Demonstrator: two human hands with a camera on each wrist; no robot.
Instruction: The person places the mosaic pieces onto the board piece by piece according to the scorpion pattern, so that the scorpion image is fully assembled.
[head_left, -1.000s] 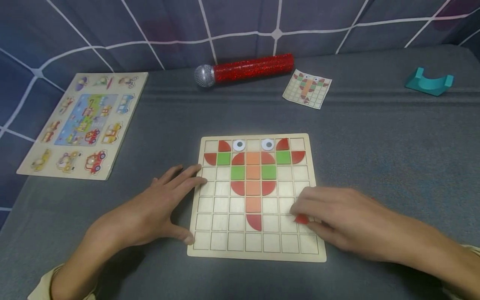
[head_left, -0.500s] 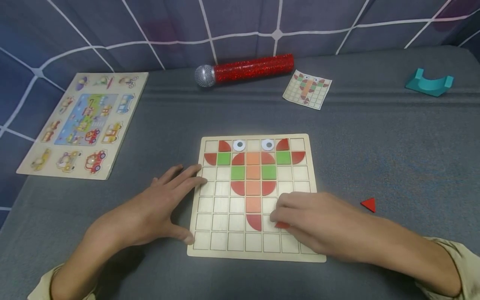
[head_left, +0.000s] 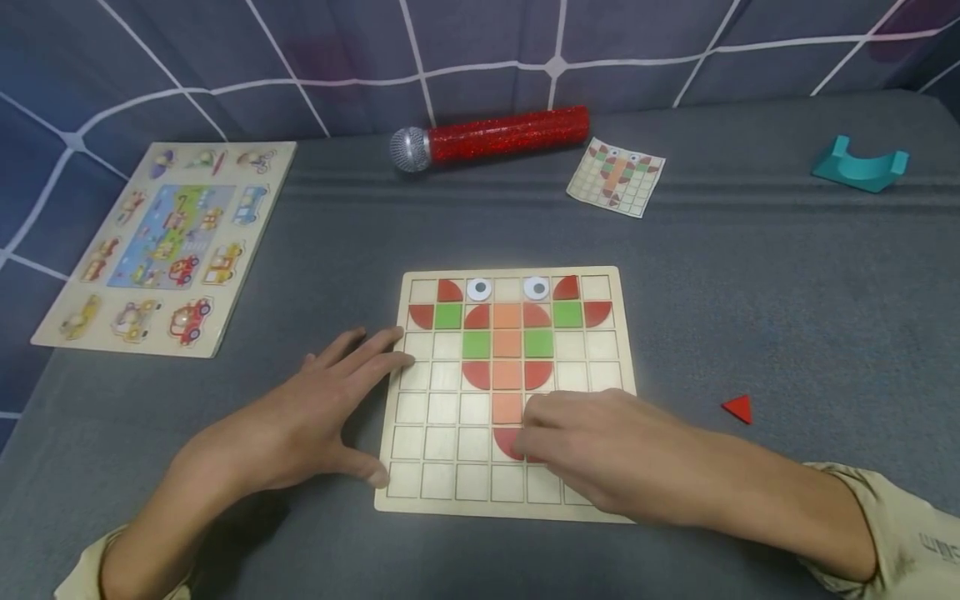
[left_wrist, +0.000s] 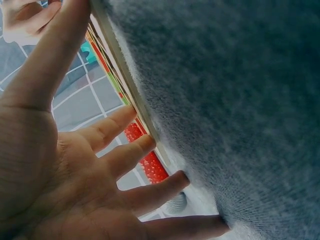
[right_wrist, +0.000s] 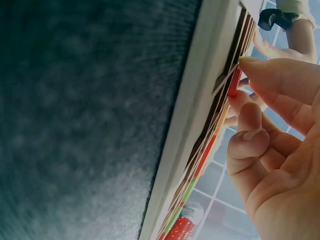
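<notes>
A square wooden grid board lies on the grey cloth, bearing red quarter-circle, green and orange square pieces and two eye discs. My left hand has its fingers spread and touches the board's left edge with fingertips and thumb. Over the lower middle of the board, my right hand pinches a small red puzzle piece between thumb and finger, right beside the lowest red quarter-circle. Fingers mostly cover the held piece in the head view, so its shape cannot be told. A loose red triangle piece lies right of the board.
A small pattern card lies behind the board, close to a red glittery microphone. To the far left is a wooden vehicle puzzle. A teal curved stand sits at the back right. Checked cloth rises behind.
My right hand has moved left across the board with the red puzzle piece, from the right side to beside the lowest quarter-circle. The red triangle has come into view. The left hand stays put.
</notes>
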